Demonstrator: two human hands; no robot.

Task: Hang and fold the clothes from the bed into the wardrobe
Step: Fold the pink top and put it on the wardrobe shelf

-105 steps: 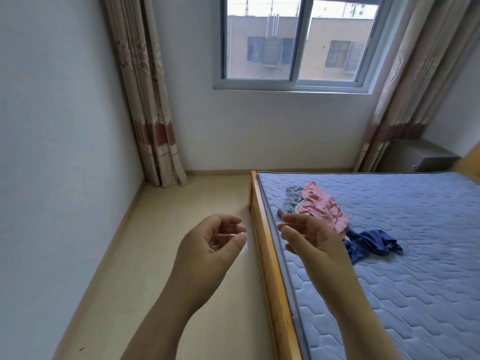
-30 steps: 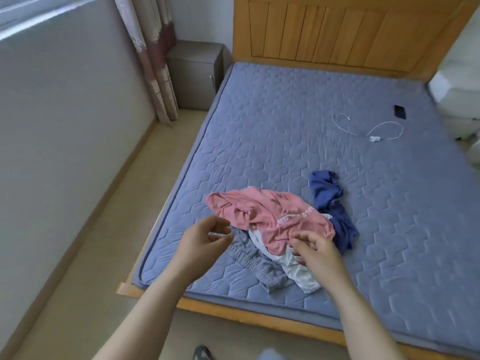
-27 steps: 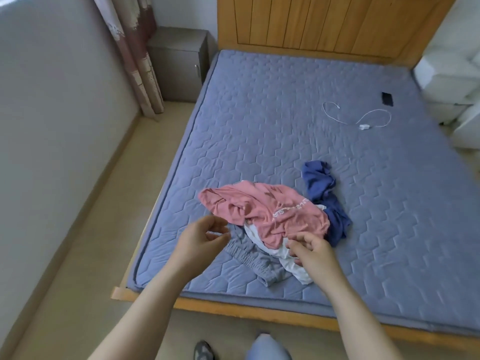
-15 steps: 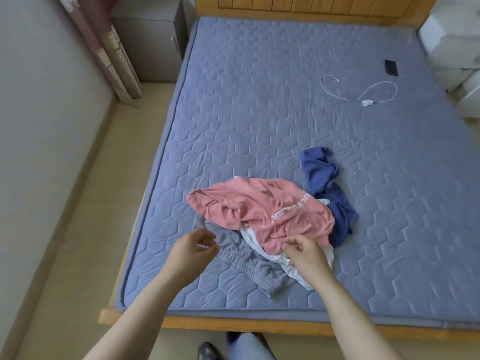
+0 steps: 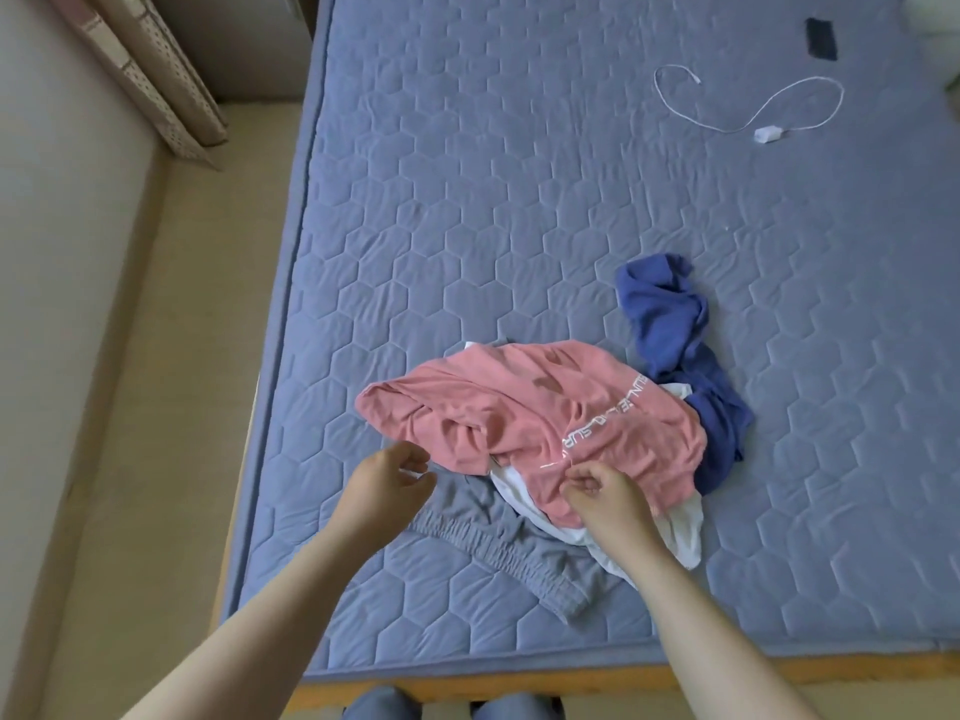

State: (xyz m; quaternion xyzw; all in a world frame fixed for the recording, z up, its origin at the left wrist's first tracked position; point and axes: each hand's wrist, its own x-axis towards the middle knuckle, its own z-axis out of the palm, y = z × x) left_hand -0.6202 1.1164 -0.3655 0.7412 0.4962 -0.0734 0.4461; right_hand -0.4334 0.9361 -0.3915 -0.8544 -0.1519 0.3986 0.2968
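My left hand [image 5: 387, 483]: it hangs just above the near end of the grey shorts [image 5: 498, 537], the fingers [image 5: 415, 457] loosely curled with the thumb near them; I see nothing held in it
My right hand [image 5: 605, 498]: the fingers are bent down and pinch the near edge of the pink shirt [image 5: 545, 418], close to its white lettering
The pink shirt: crumpled on top of the pile, near the foot of the bed [image 5: 467, 200], a bit to the left side of it
The white garment [image 5: 680, 527]: under the pink shirt, its edge comes out on the near and right side, partly below my right wrist
The grey shorts: flat on the bed, under the white garment, with the elastic waistband toward me
The blue garment [image 5: 675, 324]: twisted, it lies to the right of the pile and touches the pink shirt
The far corner of the bed: a white cable [image 5: 748, 101] in loose loops, and a dark flat thing [image 5: 821, 39] beyond it, well apart from the clothes
The left of the bed: beige floor [image 5: 156, 407] and the bottom of a curtain [image 5: 156, 80]
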